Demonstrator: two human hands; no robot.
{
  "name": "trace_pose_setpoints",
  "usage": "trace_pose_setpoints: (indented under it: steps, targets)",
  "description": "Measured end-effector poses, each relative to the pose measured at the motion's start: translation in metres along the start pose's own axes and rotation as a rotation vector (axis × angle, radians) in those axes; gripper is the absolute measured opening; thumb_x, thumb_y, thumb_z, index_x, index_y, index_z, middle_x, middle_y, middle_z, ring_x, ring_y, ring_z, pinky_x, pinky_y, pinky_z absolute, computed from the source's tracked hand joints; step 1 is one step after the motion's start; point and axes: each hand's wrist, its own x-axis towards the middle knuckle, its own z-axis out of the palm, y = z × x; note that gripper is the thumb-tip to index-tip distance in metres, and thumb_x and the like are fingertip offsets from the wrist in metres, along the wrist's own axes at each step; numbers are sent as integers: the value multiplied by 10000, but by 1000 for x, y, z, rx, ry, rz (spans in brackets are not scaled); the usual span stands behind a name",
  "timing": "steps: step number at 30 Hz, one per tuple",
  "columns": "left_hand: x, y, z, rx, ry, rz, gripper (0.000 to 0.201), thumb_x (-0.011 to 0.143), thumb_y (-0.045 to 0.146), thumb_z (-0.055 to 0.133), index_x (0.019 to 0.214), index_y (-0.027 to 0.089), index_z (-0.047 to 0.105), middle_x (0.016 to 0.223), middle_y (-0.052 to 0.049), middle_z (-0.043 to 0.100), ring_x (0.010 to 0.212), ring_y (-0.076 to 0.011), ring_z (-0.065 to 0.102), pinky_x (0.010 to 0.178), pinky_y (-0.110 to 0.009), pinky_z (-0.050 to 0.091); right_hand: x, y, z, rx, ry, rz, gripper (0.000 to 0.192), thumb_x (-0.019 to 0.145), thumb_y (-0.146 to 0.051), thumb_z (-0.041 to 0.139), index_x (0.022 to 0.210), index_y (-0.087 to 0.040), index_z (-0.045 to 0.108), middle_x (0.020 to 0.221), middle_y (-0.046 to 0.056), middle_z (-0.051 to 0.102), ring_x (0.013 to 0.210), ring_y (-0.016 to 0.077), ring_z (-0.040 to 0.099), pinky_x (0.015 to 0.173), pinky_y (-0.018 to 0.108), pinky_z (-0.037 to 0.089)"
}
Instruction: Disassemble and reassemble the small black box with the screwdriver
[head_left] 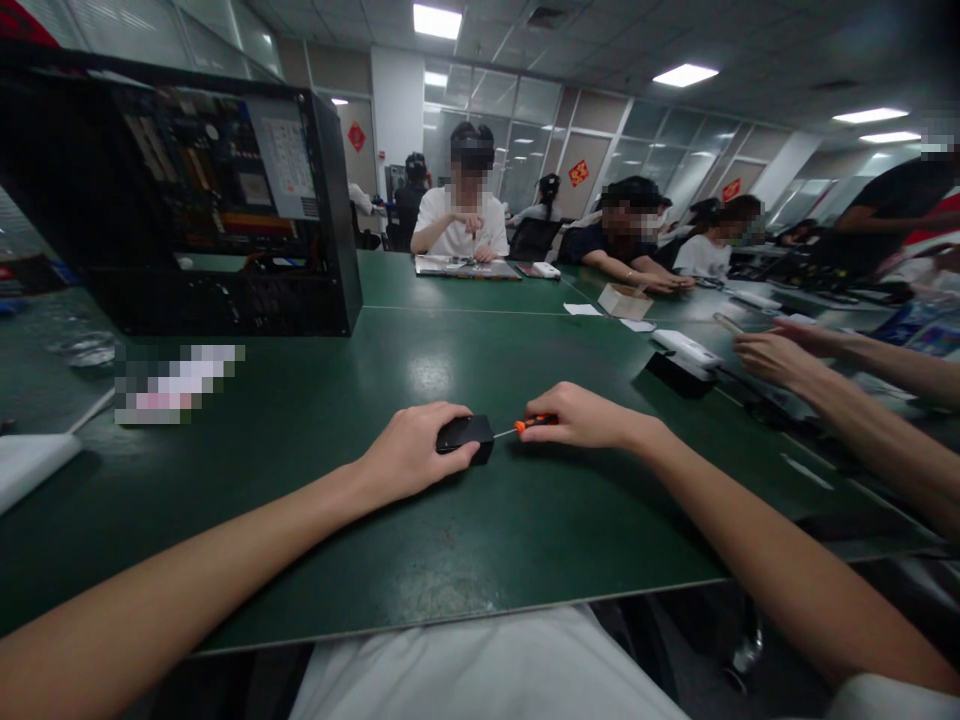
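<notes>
Black box (466, 437) under palm-down left hand (411, 447)

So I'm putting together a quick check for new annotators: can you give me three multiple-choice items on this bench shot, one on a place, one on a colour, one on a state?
1. Where does the open computer case stand?
A. Far left of the green table
B. Right beside the person's right hand
C. On the floor

2. What colour is the handle of the screwdriver?
A. Blue
B. Orange
C. White

3. What is the left hand doing?
A. Hanging free above the table
B. Holding a cup
C. Resting on the small black device

Answers:
1 A, the case sits at the table's far left, well away from both hands.
2 B, orange shows between the fingers of the right hand.
3 C, the palm and fingers cover the device's near end while the screwdriver tip meets its side.
</notes>
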Motion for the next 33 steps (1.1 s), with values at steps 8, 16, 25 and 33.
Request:
trace_pose_setpoints:
  steps: [8, 16, 25, 33]
  targets:
    - [1, -4, -1, -67, -42, 67, 373, 935, 362, 654, 1239, 149, 687, 1144, -99, 765, 986, -252, 716, 858, -334, 532, 5, 1, 14, 94, 54, -54, 523, 997, -612, 469, 861, -149, 672, 765, 47, 637, 666, 136, 531, 641, 258, 338]
    - [0, -5, -1, -101, -21, 51, 382, 922, 362, 667, 1242, 154, 673, 1144, -87, 761, 989, -247, 717, 851, -329, 526, 9, 2, 19, 121, 47, -104, 506, 1004, -590, 476, 778, -156, 604, 665, -8, 530, 592, 103, 457, 603, 244, 298]
    - [-2, -3, -1, -116, 21, -25, 343, 887, 386, 699, 1147, 162, 714, 1036, -63, 769, 898, -238, 714, 782, -325, 515, 0, 5, 7, -28, 160, -31, 449, 1023, -517, 478, 855, -150, 674, 707, 32, 620, 623, 129, 521, 617, 260, 322]
    - [-2, -18, -15, -164, -67, 46, 427, 875, 411, 724, 1225, 166, 706, 1138, -71, 767, 986, -242, 716, 856, -307, 512, 11, -12, 25, 12, 220, -159, 344, 1044, -407, 461, 1120, -152, 679, 992, 100, 725, 848, 180, 652, 759, 286, 458]
